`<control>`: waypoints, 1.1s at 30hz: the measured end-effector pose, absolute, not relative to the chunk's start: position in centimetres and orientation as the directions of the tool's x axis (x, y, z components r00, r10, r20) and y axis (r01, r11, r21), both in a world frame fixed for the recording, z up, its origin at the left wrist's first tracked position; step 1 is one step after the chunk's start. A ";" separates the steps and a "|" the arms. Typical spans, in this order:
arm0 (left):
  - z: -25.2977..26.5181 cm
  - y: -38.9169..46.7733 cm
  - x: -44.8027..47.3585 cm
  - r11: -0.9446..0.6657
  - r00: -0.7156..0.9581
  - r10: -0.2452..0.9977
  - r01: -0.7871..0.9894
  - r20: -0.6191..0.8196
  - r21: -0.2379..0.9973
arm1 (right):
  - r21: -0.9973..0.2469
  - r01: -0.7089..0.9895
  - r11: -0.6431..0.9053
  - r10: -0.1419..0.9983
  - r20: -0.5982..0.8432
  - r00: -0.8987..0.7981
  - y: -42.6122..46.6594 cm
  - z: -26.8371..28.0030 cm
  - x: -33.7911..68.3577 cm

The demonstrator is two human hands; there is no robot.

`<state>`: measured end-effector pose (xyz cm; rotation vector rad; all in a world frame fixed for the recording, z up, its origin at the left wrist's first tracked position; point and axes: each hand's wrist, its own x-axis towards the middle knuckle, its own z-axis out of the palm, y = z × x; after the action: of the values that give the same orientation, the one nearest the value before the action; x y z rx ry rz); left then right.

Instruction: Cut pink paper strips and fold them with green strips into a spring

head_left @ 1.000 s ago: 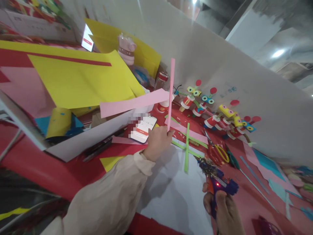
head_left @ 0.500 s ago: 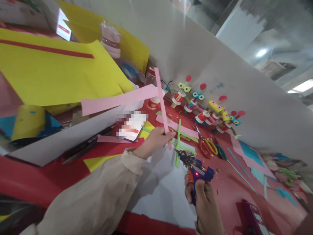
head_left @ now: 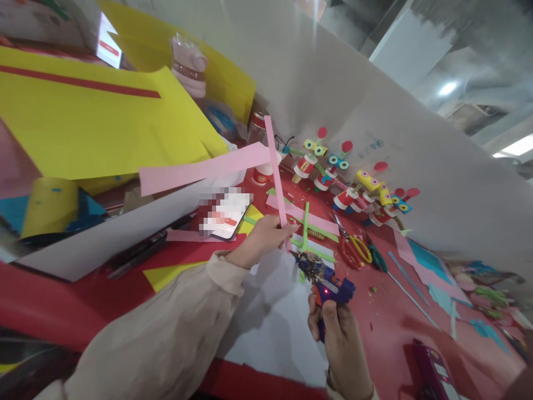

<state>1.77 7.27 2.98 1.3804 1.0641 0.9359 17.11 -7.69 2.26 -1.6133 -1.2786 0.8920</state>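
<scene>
My left hand (head_left: 268, 236) pinches a narrow pink paper strip (head_left: 275, 172) near its lower end, and the strip stands upright above the fingers. In my right hand (head_left: 339, 339) is a blue and orange glue gun (head_left: 331, 286) with a small red light. Its crusted nozzle points left at the strip's lower end, very close to it; I cannot tell whether they touch. Behind the nozzle lies a crossed green paper strip (head_left: 307, 222). White paper (head_left: 266, 322) lies beneath both hands.
Paper-cup figures (head_left: 345, 197) stand along the wall. Scissors (head_left: 353, 250), pliers (head_left: 377, 255) and a purple device (head_left: 433, 366) lie on the right of the red table. A phone (head_left: 229, 216), a wide pink strip (head_left: 204, 166) and yellow sheets (head_left: 91, 128) are on the left.
My right hand has moved the glue gun left, bringing its nozzle up to the lower end of the pink strip. My left hand has stayed almost still.
</scene>
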 end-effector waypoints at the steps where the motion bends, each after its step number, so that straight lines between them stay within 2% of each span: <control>1: 3.1 7.2 1.7 0.007 0.287 0.957 0.088 -0.032 0.996 | -0.928 0.358 -0.102 0.975 -0.021 0.222 -7.7 2.2 17.2; 16: 3.0 7.2 1.8 0.010 0.304 0.952 0.050 -0.025 0.999 | -0.923 0.375 -0.082 0.979 -0.004 0.204 -7.5 1.7 17.3; 21: 2.4 7.4 1.8 -0.010 0.317 0.948 0.012 0.006 1.000 | -0.865 0.490 -0.108 0.984 -0.022 0.177 -8.2 1.5 18.5; 23: 2.4 7.4 1.7 0.000 0.312 0.950 0.014 -0.005 1.000 | -0.781 0.605 -0.157 0.968 0.000 0.252 -8.6 1.6 20.7; 26: 2.6 7.3 1.6 0.044 0.296 0.954 0.012 -0.045 0.999 | -0.487 0.825 -0.288 0.920 0.100 0.380 -8.7 1.5 25.6; 29: 2.8 7.2 1.6 0.043 0.267 0.963 -0.003 -0.040 0.999 | -0.191 0.938 -0.289 0.919 0.220 0.328 -8.6 0.6 31.1; 33: 2.8 7.3 1.8 0.003 0.211 0.977 -0.060 0.010 0.998 | 0.110 0.947 -0.303 0.932 0.243 0.270 -8.7 -0.1 34.1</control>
<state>1.76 7.31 2.75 1.2612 1.0070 1.0821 34.11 -8.75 -0.09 -2.4573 -1.8203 -0.4064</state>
